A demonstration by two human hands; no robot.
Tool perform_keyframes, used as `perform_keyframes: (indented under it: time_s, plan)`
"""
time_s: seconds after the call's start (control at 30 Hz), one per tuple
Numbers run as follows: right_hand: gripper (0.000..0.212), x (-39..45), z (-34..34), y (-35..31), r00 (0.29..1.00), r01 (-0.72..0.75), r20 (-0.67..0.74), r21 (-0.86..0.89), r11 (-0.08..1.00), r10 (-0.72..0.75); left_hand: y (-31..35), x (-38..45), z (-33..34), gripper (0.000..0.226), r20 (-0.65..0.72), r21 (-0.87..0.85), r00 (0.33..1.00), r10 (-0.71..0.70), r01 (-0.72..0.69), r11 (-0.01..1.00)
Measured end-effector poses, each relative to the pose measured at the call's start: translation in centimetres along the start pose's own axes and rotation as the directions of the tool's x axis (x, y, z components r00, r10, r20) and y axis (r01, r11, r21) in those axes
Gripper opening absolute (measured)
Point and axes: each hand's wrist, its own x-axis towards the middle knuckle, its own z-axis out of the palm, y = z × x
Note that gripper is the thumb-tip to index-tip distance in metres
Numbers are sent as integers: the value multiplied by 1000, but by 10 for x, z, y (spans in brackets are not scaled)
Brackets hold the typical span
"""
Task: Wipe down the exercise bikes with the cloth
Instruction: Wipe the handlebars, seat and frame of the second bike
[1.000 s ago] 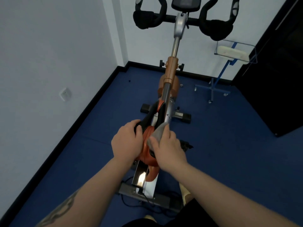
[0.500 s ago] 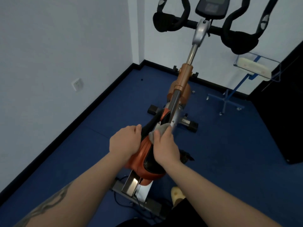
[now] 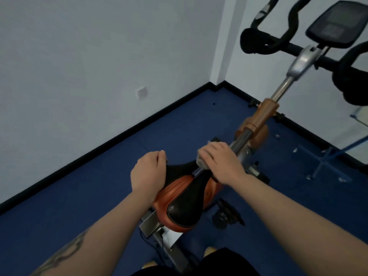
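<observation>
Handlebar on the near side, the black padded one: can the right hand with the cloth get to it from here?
Probably yes. The right hand presses the cloth at the saddle nose; nothing but open air lies between it and the handlebar, though it looks like a long stretch forward.

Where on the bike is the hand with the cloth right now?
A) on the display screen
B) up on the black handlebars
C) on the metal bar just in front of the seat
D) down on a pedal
C: the right hand presses the grey cloth onto the metal bar just ahead of the saddle, while the left hand grips the saddle's side; the handlebars and the display are untouched.
</observation>
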Motion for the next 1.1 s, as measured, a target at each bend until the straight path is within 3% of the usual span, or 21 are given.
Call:
perform_keyframes:
  time_s: [0.07, 0.1, 0.23, 0.3, 0.43, 0.5, 0.57, 0.67, 0.73, 0.8, 0.93, 1.0, 1.1]
  plan:
    - [37, 11, -6, -11, 996, -64, 56, -184, 981, 75, 0, -5, -1, 39, -77, -62, 995, -59, 55, 997]
    - [35, 11, -4, -25, 998, -30, 40, -253, 967, 41, 0, -6, -2, 39, -105, -91, 990, -90, 81, 993]
    - [45, -4, 3, -52, 953, 304, 6, -36, 952, -304, -4, -17, -3, 38, -59, -177, 977, -203, 190, 966]
    - [40, 8, -9, -28, 944, 321, 88, -13, 947, -319, -9, -29, -2, 36, 13, -198, 981, -194, 193, 961]
    - [26, 30, -15, -13, 971, 211, 153, -185, 960, -184, -12, -49, 1, 34, 14, -333, 980, -200, 194, 923]
    - [25, 26, 1, -39, 952, 299, 107, -143, 944, -285, -12, -52, 2, 34, 13, -414, 974, -225, 210, 886]
    - [40, 19, 8, -57, 925, 376, 68, -13, 926, -374, -14, -55, 0, 34, 50, -436, 979, -196, 198, 878]
    - [45, 34, -6, -43, 917, 293, 263, 70, 954, -301, -24, -58, -6, 48, 150, -430, 984, -91, 148, 891]
    - [44, 48, -11, -36, 927, 184, 344, -65, 981, -151, -32, -59, -9, 72, 220, -428, 975, -28, 122, 896]
    - [40, 44, -9, -54, 945, 158, 308, -138, 978, -110, -35, -58, -10, 92, 250, -450, 968, 0, 116, 886]
    - [43, 23, 10, -96, 953, 240, 157, 137, 961, -261, -42, -56, -6, 117, 270, -580, 962, 32, 136, 803]
    - [44, 32, 0, -90, 935, 176, 270, 211, 962, -230, -46, -55, -5, 119, 328, -612, 945, 7, 207, 763]
    - [49, 47, -6, -82, 917, -40, 398, 57, 998, 14, -54, -54, -1, 93, 387, -656, 921, 47, 239, 716]
